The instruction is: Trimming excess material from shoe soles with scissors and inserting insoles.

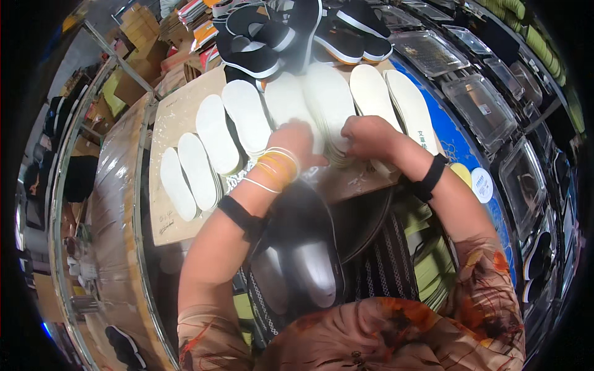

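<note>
Insoles [216,136] on brd [173,120] — shoes [339,43] bhnd

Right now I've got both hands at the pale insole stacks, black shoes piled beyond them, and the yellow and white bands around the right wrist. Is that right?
Not quite: the head view shows the yellow and white bands around the wrist of the left hand, not the right hand.

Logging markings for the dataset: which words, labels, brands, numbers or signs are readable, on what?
Wording withheld; locations only.
Rightmost white insole: dark printed characters, near end.
Cardboard sheet: handwriting, lower left.
Round white disc: print, too small.
Clear tray: white label, too small.
</note>
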`<state>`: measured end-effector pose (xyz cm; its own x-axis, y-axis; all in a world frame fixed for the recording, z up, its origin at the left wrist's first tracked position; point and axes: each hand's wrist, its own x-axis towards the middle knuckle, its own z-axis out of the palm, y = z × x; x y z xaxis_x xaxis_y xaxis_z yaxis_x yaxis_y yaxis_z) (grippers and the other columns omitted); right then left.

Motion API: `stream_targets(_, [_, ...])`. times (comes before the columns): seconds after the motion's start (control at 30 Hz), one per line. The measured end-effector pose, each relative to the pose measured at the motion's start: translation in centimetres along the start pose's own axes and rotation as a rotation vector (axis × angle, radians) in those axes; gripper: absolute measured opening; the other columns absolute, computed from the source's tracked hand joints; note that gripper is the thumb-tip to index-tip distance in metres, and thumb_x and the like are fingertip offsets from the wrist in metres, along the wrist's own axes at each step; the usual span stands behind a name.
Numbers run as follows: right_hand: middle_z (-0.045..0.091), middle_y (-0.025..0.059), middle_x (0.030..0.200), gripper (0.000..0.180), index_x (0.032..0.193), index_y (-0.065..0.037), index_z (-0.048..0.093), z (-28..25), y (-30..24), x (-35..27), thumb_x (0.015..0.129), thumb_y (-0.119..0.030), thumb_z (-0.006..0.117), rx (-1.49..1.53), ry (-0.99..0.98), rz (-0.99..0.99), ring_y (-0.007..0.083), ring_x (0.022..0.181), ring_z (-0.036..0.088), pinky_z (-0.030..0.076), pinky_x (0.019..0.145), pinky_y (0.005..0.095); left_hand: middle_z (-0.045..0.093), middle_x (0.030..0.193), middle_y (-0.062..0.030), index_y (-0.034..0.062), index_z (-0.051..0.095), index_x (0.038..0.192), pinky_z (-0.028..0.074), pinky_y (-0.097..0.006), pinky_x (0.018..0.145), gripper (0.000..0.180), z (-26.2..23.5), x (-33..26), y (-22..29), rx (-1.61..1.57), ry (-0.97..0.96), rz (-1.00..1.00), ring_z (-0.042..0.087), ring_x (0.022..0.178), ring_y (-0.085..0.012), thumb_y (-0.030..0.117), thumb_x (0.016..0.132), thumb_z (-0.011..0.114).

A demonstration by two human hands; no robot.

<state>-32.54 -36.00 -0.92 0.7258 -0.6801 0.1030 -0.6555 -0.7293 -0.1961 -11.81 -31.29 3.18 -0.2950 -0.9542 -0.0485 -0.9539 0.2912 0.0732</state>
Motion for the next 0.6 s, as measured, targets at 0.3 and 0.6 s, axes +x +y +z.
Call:
stream_targets(0.3, [0.058,0.014,0.08,0.007,0.079,-0.003,0.059,1.6,-3.5,-0.8,0.074,-0.007,0.056,-0.214,0.132,-0.039,0.0287,0.073,0.061,0.049,0.062,0.0398,0.061,0.098,-0.0232,0.0018,0.062,0.091,0.049,-0.043,0.081,0.02,-0.7,-0.4,-0.2,-0.089,-0.019,0.034,0.062,0.089,-0.0374,0.015,0.08,0.051])
stream_targets(0.6, [0.062,0.018,0.098,0.039,0.124,-0.014,0.053,-8.2,-5.0,-9.2,0.084,-0.016,0.054,0.109,0.85,0.294,0.035,0.08,0.061,0.05,0.071,0.0415,0.062,0.071,-0.014,-0.0008,0.062,0.091,0.048,-0.037,0.057,0.024,-9.2,-17.3,-4.0,-0.415,0.893,-0.154,0.062,0.066,-0.0264,0.022,0.087,0.056])
